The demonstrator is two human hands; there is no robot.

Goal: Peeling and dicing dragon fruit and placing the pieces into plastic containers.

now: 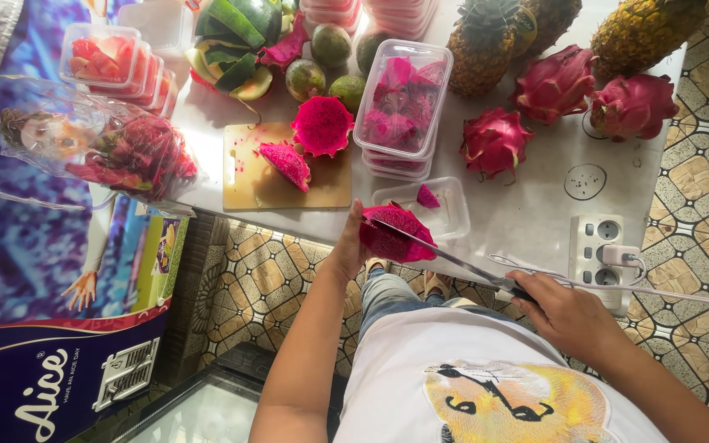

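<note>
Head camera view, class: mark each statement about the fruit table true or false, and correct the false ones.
1. The left hand holds a peeled magenta dragon fruit piece. True.
2. The right hand holds a metal spoon. False: it grips a long-bladed knife whose blade lies against the fruit piece.
3. The wooden cutting board carries cut dragon fruit. True.
4. The shallow clear plastic tray nearest the hands is full. False: it holds one small piece.
5. Whole pineapples stand at the table's far side. True.
</note>
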